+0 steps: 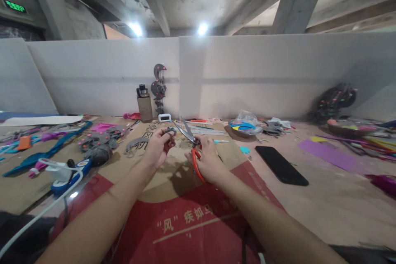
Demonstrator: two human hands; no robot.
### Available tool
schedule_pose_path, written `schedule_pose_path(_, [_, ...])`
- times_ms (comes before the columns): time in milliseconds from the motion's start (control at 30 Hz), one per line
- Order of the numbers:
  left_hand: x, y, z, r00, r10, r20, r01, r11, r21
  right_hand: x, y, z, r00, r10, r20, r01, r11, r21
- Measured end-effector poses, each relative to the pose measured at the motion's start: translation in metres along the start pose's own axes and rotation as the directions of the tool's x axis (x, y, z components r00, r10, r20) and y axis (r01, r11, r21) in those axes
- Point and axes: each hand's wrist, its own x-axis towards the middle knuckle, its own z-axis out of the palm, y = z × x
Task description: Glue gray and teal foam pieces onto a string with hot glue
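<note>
My left hand (158,147) is closed in a pinch on a small grey cut-out piece (170,130), held up over the cardboard sheet (173,173). My right hand (208,160) grips red-handled scissors (189,140). Their metal blades are spread apart and point up and left, toward the grey piece. Both forearms reach in from the bottom of the view over a red printed sheet (192,222).
A black phone (281,165) lies right of my hands. A blue and white glue gun (66,171) with a white cable sits at the left. Grey foam shapes (102,142), a brown bottle (144,105), a bowl of scraps (244,126) and coloured paper scraps (334,154) lie around.
</note>
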Motion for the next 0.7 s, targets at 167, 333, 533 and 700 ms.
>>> schedule_pose_path(167, [-0.004,0.000,0.003,0.998,0.022,0.054,-0.021,0.999,-0.031,-0.004,-0.001,0.002,0.999,-0.053,0.006,0.054,0.994,-0.099])
schedule_pose_path(333, [-0.006,-0.005,0.002,0.995,0.000,0.102,0.000,1.000,0.001,-0.004,0.000,0.002,0.998,-0.061,-0.012,0.059,0.988,-0.141])
schedule_pose_path(533, [-0.007,-0.010,0.003,0.994,-0.022,0.104,0.015,0.998,0.068,-0.005,0.000,0.001,0.998,-0.064,0.024,0.067,0.980,-0.187])
schedule_pose_path(700, [-0.008,-0.010,0.004,0.996,-0.019,0.088,0.010,0.994,0.106,-0.005,0.001,0.001,0.998,-0.056,0.035,0.062,0.981,-0.181])
